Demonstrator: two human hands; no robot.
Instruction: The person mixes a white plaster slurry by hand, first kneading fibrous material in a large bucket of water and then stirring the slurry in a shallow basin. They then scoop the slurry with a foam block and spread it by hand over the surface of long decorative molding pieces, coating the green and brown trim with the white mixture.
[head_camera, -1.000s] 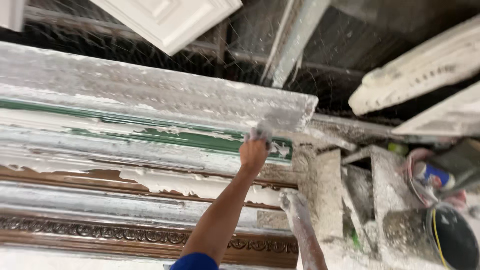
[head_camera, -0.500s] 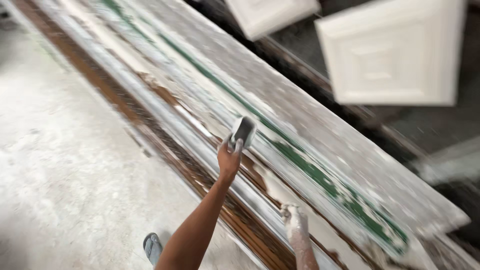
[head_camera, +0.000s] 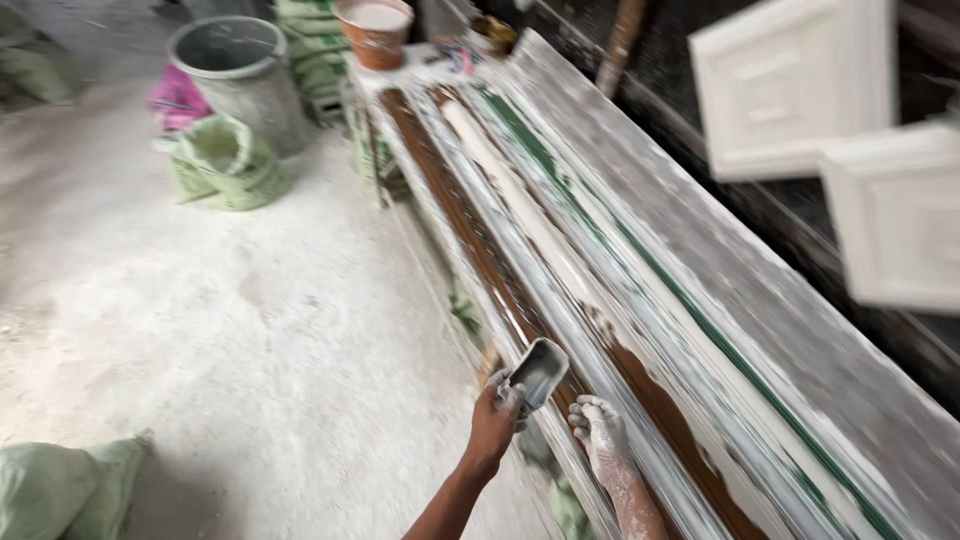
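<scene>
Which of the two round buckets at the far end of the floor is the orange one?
The smaller orange bucket, up on the bench end; the grey bucket stands on the floor, left of it.

1. Single view only: head-worn camera, looking down and forward from standing height.
2. Aimed along the bench (head_camera: 700, 300), which runs from lower right to upper left of frame.
3. Nearest at the bottom edge: left hand (head_camera: 495, 420) and right hand (head_camera: 600, 430), at arm's length.
4. Farthest at the top: bucket (head_camera: 240, 70) and sacks (head_camera: 220, 160) on the floor (head_camera: 200, 320).
5. Panels (head_camera: 800, 90) blurred at upper right.
6. No second view; nothing shared.
</scene>
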